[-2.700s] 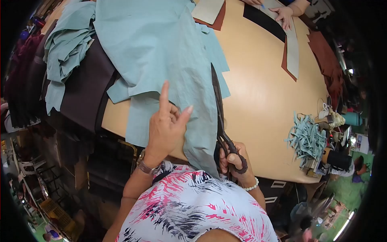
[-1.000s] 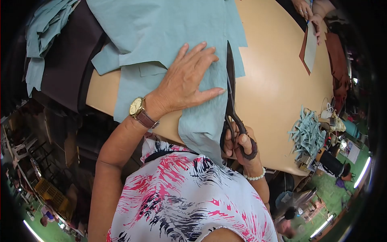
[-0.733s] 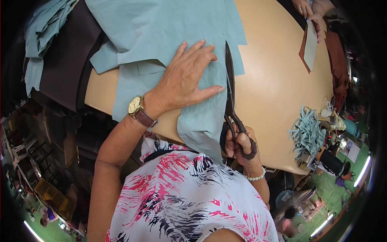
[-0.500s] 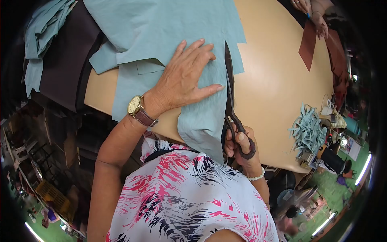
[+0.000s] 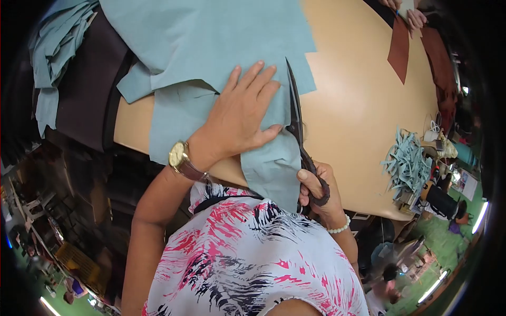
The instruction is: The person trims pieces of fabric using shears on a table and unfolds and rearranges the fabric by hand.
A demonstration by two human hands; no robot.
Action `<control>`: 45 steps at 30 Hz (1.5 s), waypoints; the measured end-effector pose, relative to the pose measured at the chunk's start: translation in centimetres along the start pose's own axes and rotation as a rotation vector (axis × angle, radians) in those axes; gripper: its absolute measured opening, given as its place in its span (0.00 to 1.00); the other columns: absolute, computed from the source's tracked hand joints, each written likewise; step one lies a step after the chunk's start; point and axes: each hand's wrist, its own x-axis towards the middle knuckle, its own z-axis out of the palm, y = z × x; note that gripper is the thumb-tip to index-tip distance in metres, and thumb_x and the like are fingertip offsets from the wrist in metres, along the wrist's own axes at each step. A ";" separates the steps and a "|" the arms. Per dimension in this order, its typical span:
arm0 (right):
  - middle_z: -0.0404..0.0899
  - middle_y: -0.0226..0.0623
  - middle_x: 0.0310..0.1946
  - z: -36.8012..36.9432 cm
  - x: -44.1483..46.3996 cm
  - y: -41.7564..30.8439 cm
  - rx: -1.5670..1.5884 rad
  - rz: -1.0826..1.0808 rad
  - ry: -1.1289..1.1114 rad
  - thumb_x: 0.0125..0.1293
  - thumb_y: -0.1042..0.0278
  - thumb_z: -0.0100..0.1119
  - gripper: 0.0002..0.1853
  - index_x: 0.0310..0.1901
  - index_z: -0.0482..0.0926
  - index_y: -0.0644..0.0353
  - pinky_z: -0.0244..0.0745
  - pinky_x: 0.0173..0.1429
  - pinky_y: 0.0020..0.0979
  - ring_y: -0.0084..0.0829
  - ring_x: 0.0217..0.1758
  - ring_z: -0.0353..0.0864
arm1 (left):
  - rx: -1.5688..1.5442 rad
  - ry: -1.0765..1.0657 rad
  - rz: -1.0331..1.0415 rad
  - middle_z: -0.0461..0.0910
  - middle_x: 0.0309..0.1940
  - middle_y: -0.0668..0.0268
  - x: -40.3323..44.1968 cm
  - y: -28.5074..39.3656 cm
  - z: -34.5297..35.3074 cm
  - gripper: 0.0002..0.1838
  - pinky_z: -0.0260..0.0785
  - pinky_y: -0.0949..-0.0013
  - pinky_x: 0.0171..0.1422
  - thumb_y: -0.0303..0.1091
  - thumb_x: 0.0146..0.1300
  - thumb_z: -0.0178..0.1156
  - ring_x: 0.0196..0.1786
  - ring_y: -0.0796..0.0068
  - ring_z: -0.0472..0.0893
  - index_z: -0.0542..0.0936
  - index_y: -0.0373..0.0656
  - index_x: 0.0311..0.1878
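Observation:
My left hand (image 5: 240, 113) lies flat on a light blue-green piece of fabric (image 5: 211, 42), fingers stretched out and thumb apart. Large dark scissors (image 5: 296, 113) with a wrapped handle are in my right hand (image 5: 326, 196), my thumb on the upper handle loop. Their long blades point away from me along the right-hand part of the fabric, just beside my left fingertips. A flap of the fabric hangs over the table edge toward my body and covers part of the scissors' lower handle.
Dark material (image 5: 87, 79) and a bundle of blue-green pieces (image 5: 63, 45) lie at the left. On the table (image 5: 348, 110), a heap of blue-green scraps (image 5: 407, 166) sits at the right edge. Another person's hands (image 5: 414, 18) are by a rust-coloured piece (image 5: 399, 52) at the far right.
The scissors have shifted a little left over the fabric, and the near flap now lies over more of them. My left hand stays on the fabric, its fingers straighter. The other person's hands moved.

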 end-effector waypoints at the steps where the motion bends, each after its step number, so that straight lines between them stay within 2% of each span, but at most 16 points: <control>1: 0.67 0.26 0.09 0.0 0.0 -0.1 -0.007 -0.002 -0.009 0.59 0.60 0.59 0.15 0.24 0.70 0.64 0.59 0.14 0.17 0.15 0.08 0.65 | 0.016 0.015 0.004 0.67 0.56 0.56 0.0 0.2 0.4 0.22 0.52 0.48 0.65 0.38 0.48 0.64 0.62 0.54 0.63 0.71 0.39 0.45; 8: 0.67 0.26 0.09 0.0 -0.1 -0.3 -0.007 -0.009 -0.028 0.59 0.59 0.59 0.16 0.23 0.71 0.62 0.58 0.14 0.17 0.15 0.09 0.65 | 0.042 0.159 0.073 0.73 0.44 0.57 1.1 -0.2 1.2 0.08 0.64 0.57 0.53 0.23 0.50 0.58 0.52 0.56 0.71 0.72 0.37 0.35; 11: 0.67 0.26 0.09 0.1 -0.2 -0.4 -0.015 -0.020 -0.028 0.59 0.59 0.59 0.16 0.23 0.71 0.62 0.58 0.14 0.17 0.15 0.09 0.65 | 0.012 0.180 0.112 0.73 0.39 0.57 1.6 -0.4 1.5 0.06 0.64 0.58 0.52 0.24 0.52 0.55 0.47 0.58 0.72 0.70 0.35 0.33; 14: 0.67 0.26 0.09 0.1 -0.3 -0.5 -0.018 -0.023 -0.024 0.59 0.59 0.59 0.16 0.22 0.71 0.62 0.58 0.14 0.17 0.15 0.09 0.65 | 0.027 0.181 0.134 0.72 0.39 0.56 1.8 -0.4 1.4 0.05 0.63 0.59 0.51 0.23 0.51 0.54 0.47 0.57 0.72 0.69 0.35 0.32; 17: 0.67 0.26 0.09 -0.1 -0.3 -0.4 0.005 -0.031 -0.030 0.59 0.59 0.59 0.16 0.21 0.71 0.61 0.57 0.14 0.17 0.15 0.09 0.65 | -0.062 0.155 0.072 0.72 0.41 0.55 1.8 -0.3 1.1 0.06 0.63 0.59 0.52 0.19 0.51 0.54 0.48 0.55 0.72 0.68 0.36 0.32; 24: 0.68 0.27 0.11 -0.1 0.0 -1.0 0.036 -0.088 -0.081 0.58 0.59 0.59 0.16 0.22 0.70 0.61 0.58 0.16 0.17 0.15 0.10 0.66 | -0.101 0.116 0.148 0.71 0.44 0.53 1.7 -0.2 0.3 0.05 0.60 0.55 0.56 0.22 0.53 0.52 0.51 0.54 0.70 0.68 0.35 0.33; 32: 0.68 0.29 0.12 -0.3 0.2 -1.2 0.045 -0.133 -0.110 0.57 0.51 0.57 0.19 0.24 0.70 0.61 0.62 0.19 0.19 0.18 0.14 0.68 | -0.018 0.070 0.142 0.71 0.49 0.55 1.2 0.4 0.3 0.05 0.57 0.51 0.61 0.23 0.54 0.49 0.57 0.56 0.68 0.68 0.37 0.35; 45: 0.67 0.29 0.13 -0.4 0.6 -0.8 0.089 -0.138 -0.098 0.57 0.51 0.57 0.20 0.23 0.69 0.60 0.62 0.19 0.19 0.18 0.13 0.67 | -0.009 0.002 0.179 0.71 0.50 0.57 0.0 1.2 0.3 0.07 0.57 0.50 0.62 0.25 0.53 0.48 0.58 0.58 0.67 0.68 0.38 0.36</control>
